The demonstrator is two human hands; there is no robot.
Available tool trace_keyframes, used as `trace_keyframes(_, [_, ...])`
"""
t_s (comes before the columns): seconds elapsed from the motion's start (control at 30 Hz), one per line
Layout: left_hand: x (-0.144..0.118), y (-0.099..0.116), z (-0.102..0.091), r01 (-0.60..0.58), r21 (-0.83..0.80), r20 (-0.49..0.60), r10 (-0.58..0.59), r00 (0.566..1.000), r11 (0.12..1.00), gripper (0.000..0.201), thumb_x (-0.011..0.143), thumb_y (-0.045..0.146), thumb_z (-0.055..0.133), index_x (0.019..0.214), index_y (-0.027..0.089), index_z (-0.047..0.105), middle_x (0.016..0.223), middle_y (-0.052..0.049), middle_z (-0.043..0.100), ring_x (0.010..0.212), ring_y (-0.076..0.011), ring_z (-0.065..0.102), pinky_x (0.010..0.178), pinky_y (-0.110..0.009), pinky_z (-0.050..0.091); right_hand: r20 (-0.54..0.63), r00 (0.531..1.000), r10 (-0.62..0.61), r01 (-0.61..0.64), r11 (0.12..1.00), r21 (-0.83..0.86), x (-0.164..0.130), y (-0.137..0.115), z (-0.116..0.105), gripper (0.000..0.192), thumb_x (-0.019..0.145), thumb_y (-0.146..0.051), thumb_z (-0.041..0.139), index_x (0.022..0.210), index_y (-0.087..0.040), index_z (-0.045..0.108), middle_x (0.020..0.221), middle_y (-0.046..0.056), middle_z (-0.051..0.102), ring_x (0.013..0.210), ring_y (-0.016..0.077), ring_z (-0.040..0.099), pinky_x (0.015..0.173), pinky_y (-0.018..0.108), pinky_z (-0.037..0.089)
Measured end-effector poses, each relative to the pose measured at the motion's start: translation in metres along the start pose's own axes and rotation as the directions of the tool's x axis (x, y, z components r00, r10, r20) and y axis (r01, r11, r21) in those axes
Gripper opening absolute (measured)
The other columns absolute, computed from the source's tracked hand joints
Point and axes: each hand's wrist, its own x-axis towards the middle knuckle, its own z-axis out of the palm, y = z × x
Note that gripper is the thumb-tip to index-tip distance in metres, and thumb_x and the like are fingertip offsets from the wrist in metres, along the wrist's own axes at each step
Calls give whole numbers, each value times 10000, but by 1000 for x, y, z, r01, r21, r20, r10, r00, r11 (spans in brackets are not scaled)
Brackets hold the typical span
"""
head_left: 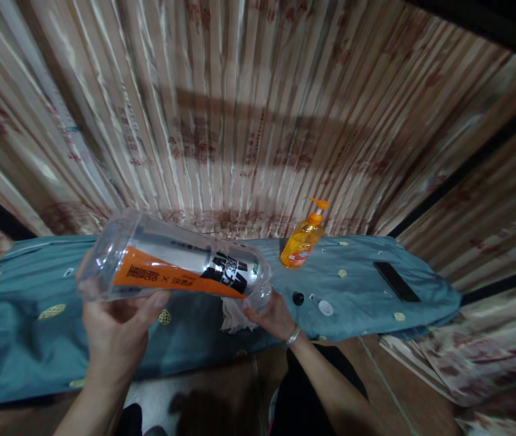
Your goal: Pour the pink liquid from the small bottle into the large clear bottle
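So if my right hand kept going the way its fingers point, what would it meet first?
The right hand points up-left into the white cloth it holds against the clear cup, so it would press on that cloth and the cup's end first; depth is hard to judge.

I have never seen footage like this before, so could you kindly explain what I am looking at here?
There is no machine: one camera on a person's head looks down at their own two bare hands. The left hand grips a clear plastic cup with an orange label, held sideways. The right hand, a bracelet on its wrist, presses a white cloth at the cup's end. On the blue cloth-covered table stand an orange pump bottle, a dark phone, a small black cap and a white disc.
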Motion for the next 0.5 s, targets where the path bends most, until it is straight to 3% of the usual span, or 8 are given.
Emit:
trace_keyframes(0.1, [1, 4, 2, 94, -131, -45, -101, 994, 987, 586, 354, 221, 944, 867, 191, 664, 888, 17, 689, 723, -146, 674, 641, -264, 577, 9, 1000, -11, 11, 1000, 3, 0, 1, 0, 579, 705, -308, 719, 1256, -189, 585, 1093, 105, 746, 962, 313, 732, 882, 494, 599])
trace_keyframes(0.37, [2, 12, 6, 83, -113, -42, -88, 995, 990, 594, 313, 238, 945, 840, 189, 677, 733, 24, 718, 590, -155, 660, 517, -259, 557, 25, 1000, 14, -14, 1000, -2, 1, -2, -2, 643, 695, -309, 721, 1306, -184, 561, 1137, 125, 748, 990, 337, 734, 881, 507, 604])
trace_keyframes(0.5, [2, 16, 11, 55, -134, -56, -63, 996, 989, 561, 325, 202, 921, 840, 198, 698, 726, 21, 721, 616, -162, 661, 527, -271, 572, 28, 1000, 6, -6, 1000, -1, 1, -5, -4, 612, 711, -324, 717, 1289, -193, 565, 1150, 117, 739, 986, 313, 731, 879, 488, 604])
